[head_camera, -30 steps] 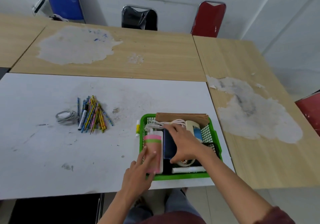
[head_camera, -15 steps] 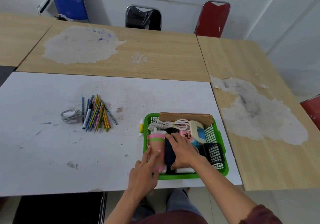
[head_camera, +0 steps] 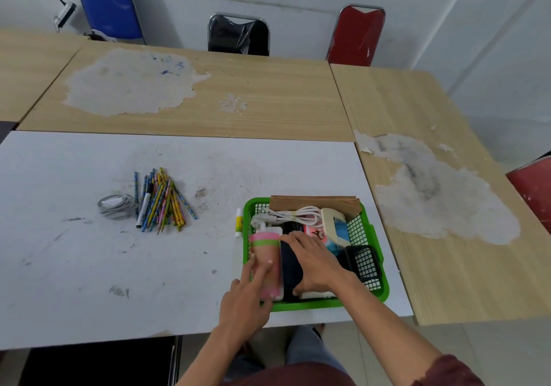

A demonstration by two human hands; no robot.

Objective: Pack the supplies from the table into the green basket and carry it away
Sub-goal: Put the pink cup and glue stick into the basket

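Pouch lies lengthwise beside dark case in basket (spout away).

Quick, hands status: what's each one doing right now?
Left hand: open, straight fingers resting on the pink pouch.
Right hand: gripping the dark case in the basket.

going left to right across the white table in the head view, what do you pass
coiled grey cable → pile of pencils → glue stick → green basket
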